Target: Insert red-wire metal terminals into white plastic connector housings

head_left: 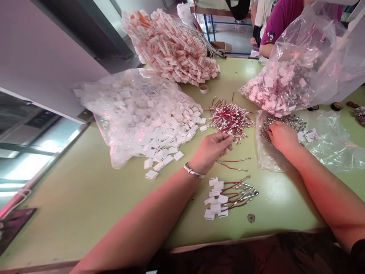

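Observation:
My left hand [211,150], with a white band on its wrist, is closed in a pinch at the near edge of a pile of short red wires [229,118] with metal ends. What its fingertips hold is hidden. Two loose red wires [232,166] lie just below it. Fingers curled together, my right hand [283,135] reaches into small dark metal parts [292,121] on a clear plastic bag [264,161]; whatever is in its grip cannot be made out. Nearer to me lies a group of white plastic housings [216,207] with red wires attached.
An open bag of white housings [148,110] spills onto the green table [114,213] at left. Behind it is a heap of pinkish-white connectors [179,49]. At right stands another filled bag [288,80]. A tape roll [203,89] lies mid-table; a person in purple [281,23] is beyond.

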Demonstrator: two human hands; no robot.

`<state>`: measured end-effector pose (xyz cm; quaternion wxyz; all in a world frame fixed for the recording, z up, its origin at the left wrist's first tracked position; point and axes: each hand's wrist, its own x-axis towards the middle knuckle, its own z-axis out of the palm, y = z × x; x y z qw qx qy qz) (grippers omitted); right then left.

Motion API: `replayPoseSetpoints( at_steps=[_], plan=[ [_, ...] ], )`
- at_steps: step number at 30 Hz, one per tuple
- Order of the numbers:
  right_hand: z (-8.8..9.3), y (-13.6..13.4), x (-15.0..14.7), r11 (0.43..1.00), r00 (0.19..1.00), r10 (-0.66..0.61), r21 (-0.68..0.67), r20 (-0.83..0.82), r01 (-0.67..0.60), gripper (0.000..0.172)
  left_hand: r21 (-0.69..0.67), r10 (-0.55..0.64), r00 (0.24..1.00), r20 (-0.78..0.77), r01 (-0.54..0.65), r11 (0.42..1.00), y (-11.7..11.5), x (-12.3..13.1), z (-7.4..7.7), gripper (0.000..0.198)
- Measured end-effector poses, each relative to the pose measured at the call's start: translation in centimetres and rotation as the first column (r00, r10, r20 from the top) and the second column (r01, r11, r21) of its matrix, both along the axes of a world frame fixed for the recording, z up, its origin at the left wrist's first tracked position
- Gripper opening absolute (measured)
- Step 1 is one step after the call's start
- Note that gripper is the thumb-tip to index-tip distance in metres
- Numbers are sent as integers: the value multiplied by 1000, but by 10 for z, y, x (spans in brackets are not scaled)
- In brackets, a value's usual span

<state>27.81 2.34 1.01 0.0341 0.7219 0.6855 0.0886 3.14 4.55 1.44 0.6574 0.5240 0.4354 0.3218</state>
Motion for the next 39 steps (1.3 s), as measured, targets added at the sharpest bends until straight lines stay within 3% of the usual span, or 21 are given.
replayPoseSetpoints(
  at_steps=[4, 8, 10, 12, 14, 17, 20, 23, 26, 32, 34, 35, 37, 39],
  plan=[
    [2, -2, 1, 999, 996, 42, -2, 75, -42, 27, 24, 25, 999, -40, -24, 999, -2, 1, 0, 22],
    [4, 0, 7, 998, 999, 11, 61, 39, -13, 23, 30, 19, 999, -30, -18, 999, -3, 0, -2, 22],
    [7, 1, 7, 992, 998, -23, 119, -58, 29, 19, 28, 17, 1000, -22, -17, 999, -3, 0, -3, 21],
    [11, -2, 2, 984, 966, -4, 169, -260, 49, 14, 39, 7, 1000, -26, -6, 999, -4, 0, -4, 21],
    [13, -9, -10, 982, 843, 100, 191, -529, 3, 10, 69, -18, 999, -36, 21, 997, -5, 1, -4, 21],
    [12, -24, -38, 966, 560, 259, 227, -787, -128, 11, 138, -43, 997, -62, 51, 989, -8, 3, -3, 21],
    [8, -36, -61, 951, 471, 307, 242, -827, -195, 11, 187, -65, 995, -75, 78, 979, -11, 3, -1, 19],
    [3, -40, -68, 953, 417, 301, 254, -858, -166, 11, 194, -80, 993, -91, 96, 976, -12, 2, 0, 18],
    [1, -38, -66, 956, 407, 292, 259, -865, -135, 12, 182, -92, 990, -107, 110, 977, -12, 2, -1, 18],
    [2, -36, -62, 917, 513, 398, 314, -760, -247, 13, 259, -91, 975, -202, 143, 955, -11, 2, -7, 20],
    [2, -35, -61, 909, 507, 411, 297, -758, -293, 13, 369, -86, 955, -285, 192, 909, -10, -1, -11, 20],
    [1, -35, -60, 910, 501, 402, 271, -767, -315, 14, 459, -74, 941, -331, 229, 858, -10, -3, -13, 20],
    [-1, -36, -62, 925, 478, 332, 181, -813, -334, 15, 650, -43, 903, -427, 339, 680, -8, -7, -17, 21],
    [-3, -38, -65, 945, 449, 223, 79, -865, -319, 15, 744, -26, 851, -524, 473, 471, -7, -10, -21, 24]
  ],
)
